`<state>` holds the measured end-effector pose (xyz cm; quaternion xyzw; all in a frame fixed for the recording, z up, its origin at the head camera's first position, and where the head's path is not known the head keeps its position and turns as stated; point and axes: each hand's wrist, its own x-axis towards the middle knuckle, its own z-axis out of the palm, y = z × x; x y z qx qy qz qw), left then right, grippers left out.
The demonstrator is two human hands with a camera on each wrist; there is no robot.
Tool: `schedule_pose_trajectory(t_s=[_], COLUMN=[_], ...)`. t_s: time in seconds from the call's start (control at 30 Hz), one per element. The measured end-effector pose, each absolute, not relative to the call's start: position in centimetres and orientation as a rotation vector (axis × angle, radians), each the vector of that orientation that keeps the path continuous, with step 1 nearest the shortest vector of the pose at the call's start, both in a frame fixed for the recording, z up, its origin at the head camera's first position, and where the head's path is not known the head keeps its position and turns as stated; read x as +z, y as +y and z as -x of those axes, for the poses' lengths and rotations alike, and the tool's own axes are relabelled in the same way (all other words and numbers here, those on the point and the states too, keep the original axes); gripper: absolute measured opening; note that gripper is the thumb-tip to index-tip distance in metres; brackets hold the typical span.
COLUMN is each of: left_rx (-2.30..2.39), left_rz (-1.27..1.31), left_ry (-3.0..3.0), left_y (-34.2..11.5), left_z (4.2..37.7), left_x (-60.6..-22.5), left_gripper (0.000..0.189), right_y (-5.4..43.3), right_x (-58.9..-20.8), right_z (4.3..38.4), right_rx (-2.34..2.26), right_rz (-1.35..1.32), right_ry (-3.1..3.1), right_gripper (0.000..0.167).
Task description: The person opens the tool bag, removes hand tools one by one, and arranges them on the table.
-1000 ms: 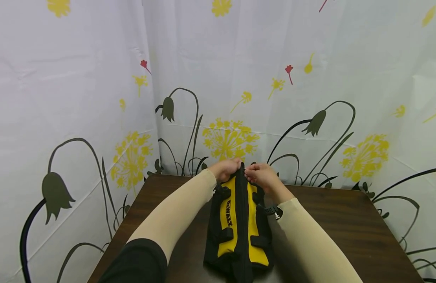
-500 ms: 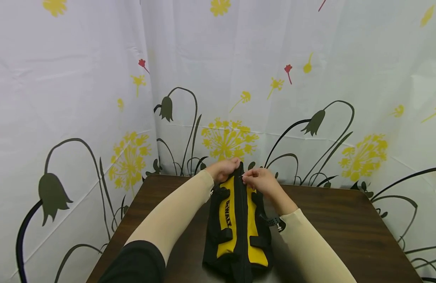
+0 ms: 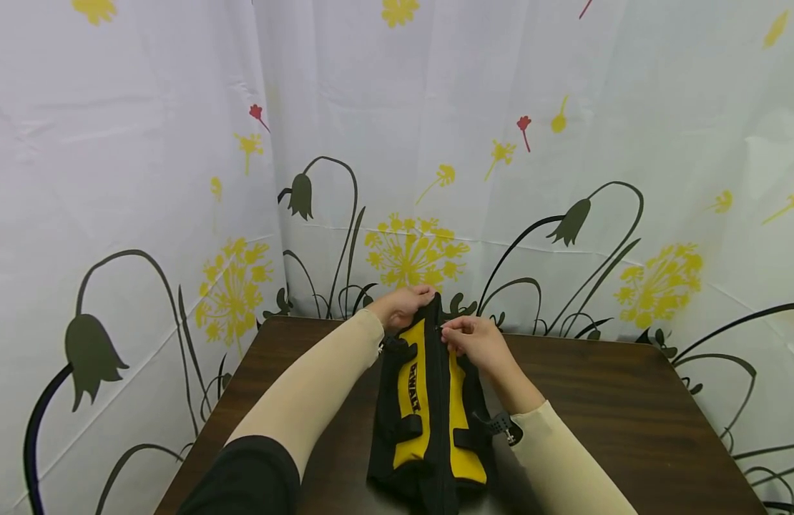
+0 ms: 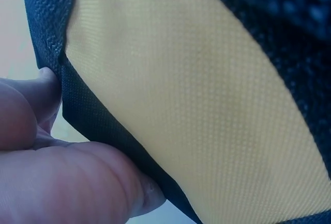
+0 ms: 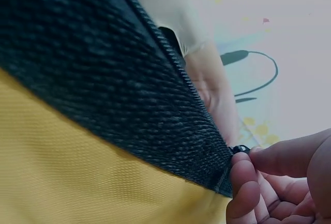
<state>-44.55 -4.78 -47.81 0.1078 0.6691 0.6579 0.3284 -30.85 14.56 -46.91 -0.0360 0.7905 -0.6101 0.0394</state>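
We find the bag point(image 3: 440, 400) mid-table at the near-ctr, long axis running near to far, its far end btwn the two hands. Bag is blk w/ yel. panels; lettering point(image 3: 415, 387) on the left panel reads DEWALT. Blk loops point(image 3: 408, 428) sit on both sides. We note a zip point(image 5: 178, 69) along the top, teeth visible in the R wrist view.

L hand point(image 3: 402, 305): at bag's far end, left side. Fingers curled, thumb opp.; we see it pinching the blk edge there. Fingertips partly hidden.

R hand point(image 3: 478, 343): at far end, right side, just nearer than L hand. Thumb & index nearly closed, pinching the zip pull point(image 5: 241, 149); other fingers curled toward the palm.

Both forearms wear beige sleeves point(image 3: 320, 379); we log a dk. upper sleeve point(image 3: 249, 472) near left, and a blk strap point(image 3: 498, 424) at R wrist.

Table point(image 3: 609, 408) is dk. brown, wood-grain. Beyond its far edge & to the left we record a wht. curtain point(image 3: 397, 121), printed w/ yel., red and grn. flowers.
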Motion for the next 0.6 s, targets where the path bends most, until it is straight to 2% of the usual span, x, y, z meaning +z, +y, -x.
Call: schedule_pose_trajectory(t_s=[0.6], left_rx=[1.701], left_rz=[-0.315], left_ry=[1.835], left_y=[-4.7], left_z=[44.4], left_x=[-47.9], left_gripper=[0.024], right_y=[15.2], right_x=[-48.1], right_z=[26.4], right_rx=[-1.900], right_rz=[0.117], right_ry=[2.329], right_gripper=[0.020])
